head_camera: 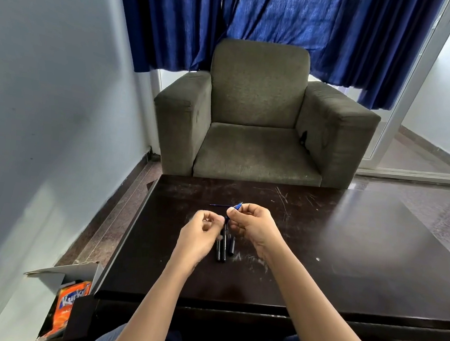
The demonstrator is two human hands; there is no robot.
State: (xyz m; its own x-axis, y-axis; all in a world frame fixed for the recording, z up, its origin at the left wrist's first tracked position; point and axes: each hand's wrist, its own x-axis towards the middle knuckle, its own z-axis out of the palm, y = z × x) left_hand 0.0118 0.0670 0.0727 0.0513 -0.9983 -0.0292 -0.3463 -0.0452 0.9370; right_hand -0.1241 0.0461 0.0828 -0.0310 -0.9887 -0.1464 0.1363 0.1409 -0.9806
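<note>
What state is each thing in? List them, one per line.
Blue pen part: pinched by right hand, above table.
Left hand: fingers curled; hold unclear.
Black pens: lying together on table.
Blue refill: apparently lying on table.
Cardboard box: flaps open.
Curtains: drawn.

Home living room: armchair (262, 113), blue curtains (273, 23), dark coffee table (348, 251).

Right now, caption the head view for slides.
Right hand pinches a blue pen part beside left hand, above black pens on dark wooden table.

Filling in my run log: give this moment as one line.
right hand pinches blue pen piece | left hand beside it, hold blurred | black pens lying on table
</note>
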